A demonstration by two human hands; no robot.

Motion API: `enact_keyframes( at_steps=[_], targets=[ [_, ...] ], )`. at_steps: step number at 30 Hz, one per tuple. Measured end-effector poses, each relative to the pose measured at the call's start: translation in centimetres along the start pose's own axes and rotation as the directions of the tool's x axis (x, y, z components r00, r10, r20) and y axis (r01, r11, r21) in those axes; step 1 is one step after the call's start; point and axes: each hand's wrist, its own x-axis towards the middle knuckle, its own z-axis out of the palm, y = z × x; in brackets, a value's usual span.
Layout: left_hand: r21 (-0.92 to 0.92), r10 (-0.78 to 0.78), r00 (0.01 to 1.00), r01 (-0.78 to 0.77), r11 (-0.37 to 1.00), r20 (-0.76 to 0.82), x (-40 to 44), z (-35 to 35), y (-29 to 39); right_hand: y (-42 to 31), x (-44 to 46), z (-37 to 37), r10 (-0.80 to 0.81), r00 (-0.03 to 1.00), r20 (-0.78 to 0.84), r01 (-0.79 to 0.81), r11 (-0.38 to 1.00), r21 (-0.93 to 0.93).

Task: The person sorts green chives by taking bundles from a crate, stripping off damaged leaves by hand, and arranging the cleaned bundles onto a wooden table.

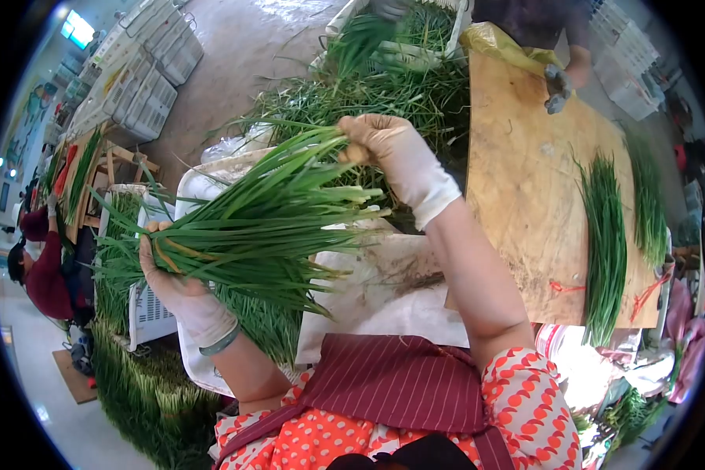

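Note:
A large bunch of long green leafy stalks (251, 223) fans out before my chest, its cut ends to the right. My left hand (176, 278), in a pale glove, is wrapped round the leafy left part of the bunch. My right hand (380, 145), also gloved, pinches the ends of a few stalks at the upper right of the bunch. Below the bunch lies a white, dirt-stained sheet (376, 290). More green stalks (262, 321) lie under my left wrist.
On the right, a wooden board (525, 164) bears two green bundles (605, 243) and red ties (646, 298). Loose greens (368, 102) are heaped ahead. White crates (145, 94) stand at upper left. A co-worker's gloved hand (557, 88) is at the board's far edge; another person (47, 274) is at far left.

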Motion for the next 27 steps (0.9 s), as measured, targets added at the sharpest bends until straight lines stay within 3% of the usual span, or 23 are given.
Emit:
enact_keyframes(
  at_steps=[1,4,6,10,12,14,16,17,18,20,27],
  targets=[
    [-0.049,-0.026,1.0,0.026,0.998,0.003,0.1,-0.2,0.0,-0.7,-0.2,-0.1,0.018,0.998,0.06,-0.026,0.991,0.133],
    [-0.087,-0.064,0.998,0.064,0.994,0.007,0.3,-0.1,-0.3,-1.2,-0.5,-0.6,-0.042,0.998,0.05,0.042,0.999,0.012],
    [-0.071,-0.081,0.997,0.081,0.994,0.003,0.4,-0.2,-0.6,-1.4,-0.7,-0.9,-0.021,0.998,0.055,0.019,0.999,0.035],
    [-0.082,-0.114,0.993,0.111,0.99,-0.028,1.3,-1.4,-1.1,1.0,0.7,-3.7,-0.044,0.999,-0.025,0.051,0.875,0.482],
    [-0.115,-0.123,0.989,0.114,0.987,-0.078,1.3,-1.7,-1.1,1.9,0.3,-5.8,-0.093,0.985,-0.146,0.151,0.872,0.466],
    [-0.025,-0.057,0.988,0.054,0.998,-0.145,1.1,-1.6,-1.4,2.3,-0.8,-6.8,-0.048,0.993,-0.109,0.089,0.909,0.407],
    [-0.057,-0.08,0.987,0.073,0.996,-0.137,1.2,-1.4,-1.4,2.4,-1.7,-7.1,-0.065,0.993,0.102,0.046,0.983,0.179],
    [-0.087,-0.104,0.986,0.093,0.992,-0.129,1.2,-1.3,-1.4,2.3,-1.8,-7.2,-0.075,0.987,0.141,0.047,0.979,0.197],
    [-0.087,-0.104,0.986,0.093,0.992,-0.128,1.2,-1.3,-1.4,1.6,-1.8,-6.7,-0.076,0.987,0.14,0.048,0.979,0.197],
    [0.114,0.025,0.994,-0.012,0.993,-0.109,1.0,-1.2,-1.7,0.2,-1.6,-5.2,-0.222,0.965,0.139,0.218,0.975,0.044],
    [0.043,-0.06,0.991,0.065,0.997,-0.117,1.0,-1.5,-0.5,-0.8,0.3,-3.7,-0.155,0.962,0.224,0.232,0.898,-0.373]
  ],
)
